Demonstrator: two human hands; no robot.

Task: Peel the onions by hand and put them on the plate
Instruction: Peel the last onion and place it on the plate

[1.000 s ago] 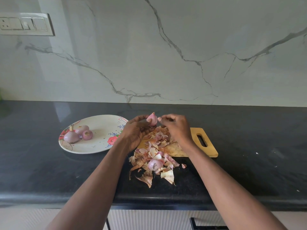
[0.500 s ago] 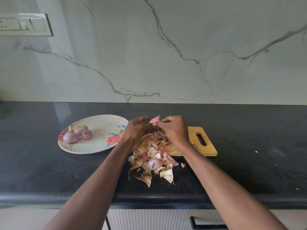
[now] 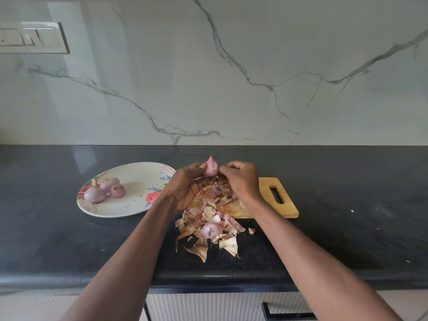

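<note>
- Left hand [image 3: 185, 189] raised above the far end of the cutting board [image 3: 286, 206], fingers and thumb curled round a small pink onion [image 3: 211, 167], pointed tip up.
- Right hand [image 3: 240, 179] just right of that onion, fingertips bunched and pinching at its right side; what exactly sits between them too small to tell.
- Plate [image 3: 136, 207], white with a floral rim, on the black counter [image 3: 347, 205] left of the hands.
- Three peeled onions [image 3: 104, 191] on the left part of the plate, touching one another; the leftmost with a short stub standing up.
- Wooden cutting board right of the plate, handle slot at its right end, left part hidden under peels and the hands.
- Heap of onion skins [image 3: 208, 230], brown and pink, spread from the board onto the counter toward the near edge.
- One more onion [image 3: 212, 229] lying in the heap, partly covered by skins.
- One loose scrap of skin [image 3: 251, 230] on the counter just right of the heap.
- Marble-patterned wall [image 3: 231, 77] behind the counter, switch panel [image 3: 32, 38] at far left.
</note>
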